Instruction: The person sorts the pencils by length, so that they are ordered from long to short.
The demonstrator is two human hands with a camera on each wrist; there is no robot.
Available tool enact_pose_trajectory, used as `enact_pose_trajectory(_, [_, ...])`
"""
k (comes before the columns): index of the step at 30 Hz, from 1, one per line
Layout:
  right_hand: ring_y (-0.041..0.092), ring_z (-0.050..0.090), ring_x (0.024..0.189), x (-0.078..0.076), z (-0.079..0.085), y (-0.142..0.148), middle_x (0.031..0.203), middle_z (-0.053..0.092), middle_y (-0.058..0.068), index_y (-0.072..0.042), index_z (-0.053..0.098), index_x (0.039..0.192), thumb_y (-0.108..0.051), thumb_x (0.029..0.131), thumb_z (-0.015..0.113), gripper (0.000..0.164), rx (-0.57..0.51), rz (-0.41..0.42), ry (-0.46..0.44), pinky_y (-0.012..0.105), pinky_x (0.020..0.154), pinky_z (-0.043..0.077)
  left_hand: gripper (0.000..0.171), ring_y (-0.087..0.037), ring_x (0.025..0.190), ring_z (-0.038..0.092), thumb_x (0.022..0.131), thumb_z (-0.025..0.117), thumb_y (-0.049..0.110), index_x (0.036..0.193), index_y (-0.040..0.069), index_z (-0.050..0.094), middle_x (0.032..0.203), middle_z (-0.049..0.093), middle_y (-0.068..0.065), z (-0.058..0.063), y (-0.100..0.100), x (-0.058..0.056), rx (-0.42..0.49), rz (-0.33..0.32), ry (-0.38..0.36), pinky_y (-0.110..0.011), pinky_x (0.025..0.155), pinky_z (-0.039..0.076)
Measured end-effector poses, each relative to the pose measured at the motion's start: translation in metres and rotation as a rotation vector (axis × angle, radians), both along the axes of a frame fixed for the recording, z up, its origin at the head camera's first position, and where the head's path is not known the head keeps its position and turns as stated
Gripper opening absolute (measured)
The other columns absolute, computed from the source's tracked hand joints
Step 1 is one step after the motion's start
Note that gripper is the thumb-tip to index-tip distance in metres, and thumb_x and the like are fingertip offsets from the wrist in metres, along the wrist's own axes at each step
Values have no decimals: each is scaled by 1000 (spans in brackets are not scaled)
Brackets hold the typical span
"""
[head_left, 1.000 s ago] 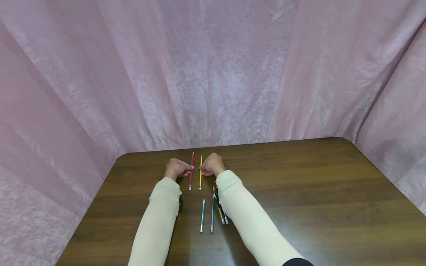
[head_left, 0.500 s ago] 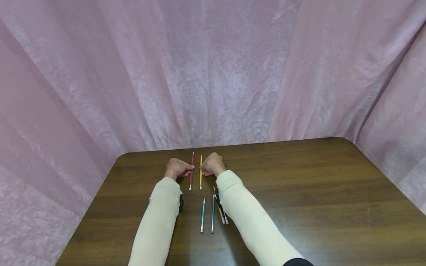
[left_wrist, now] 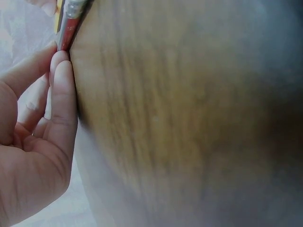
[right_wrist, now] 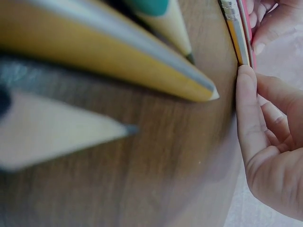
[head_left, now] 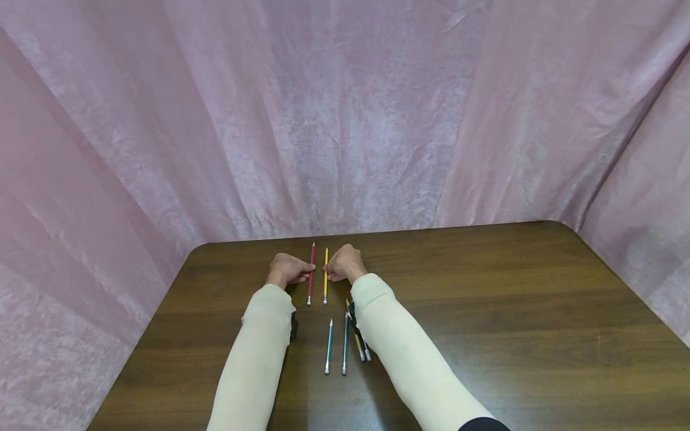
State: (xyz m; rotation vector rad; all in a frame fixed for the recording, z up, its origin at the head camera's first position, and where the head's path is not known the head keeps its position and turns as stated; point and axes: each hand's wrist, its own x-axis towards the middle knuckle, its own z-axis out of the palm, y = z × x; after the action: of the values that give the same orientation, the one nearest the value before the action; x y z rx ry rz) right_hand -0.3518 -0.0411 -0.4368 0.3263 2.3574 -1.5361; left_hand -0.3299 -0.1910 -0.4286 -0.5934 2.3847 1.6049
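Note:
Near the far edge of the table, my left hand (head_left: 290,269) pinches a red pencil (head_left: 309,290) between thumb and fingers. Just to its right, a yellow pencil (head_left: 326,290) is pinched by my right hand (head_left: 347,263). Both pencils lie side by side with a small gap, points away from me and eraser ends toward me. The left wrist view shows the fingertips at the red pencil (left_wrist: 69,28), its metal ferrule nearest the camera. In the right wrist view, thumb and finger meet on the yellow pencil (right_wrist: 236,35).
Between the forearms lie a teal pencil (head_left: 329,347) and a darker teal pencil (head_left: 345,347). Another yellow pencil (head_left: 358,346) and a dark pencil (head_left: 366,352) are partly hidden by the right forearm. A pink curtain (head_left: 345,120) hangs behind the wooden table (head_left: 485,299).
The head view has shifted very slightly. Both hands keep their pinch on the red and yellow pencils, with no clear movement.

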Motion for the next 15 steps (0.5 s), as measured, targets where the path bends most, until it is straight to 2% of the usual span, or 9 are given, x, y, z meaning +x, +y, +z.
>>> enact_pose_trajectory(15, [18, 62, 42, -5, -1, 0, 60, 68, 15, 4, 73, 78, 2, 81, 81, 8, -37, -12, -41, 31, 47, 59, 16, -4, 44, 59, 84, 81, 6, 90, -6, 72, 57, 65, -2, 1, 1, 1, 2, 13, 17, -17, 51, 56])
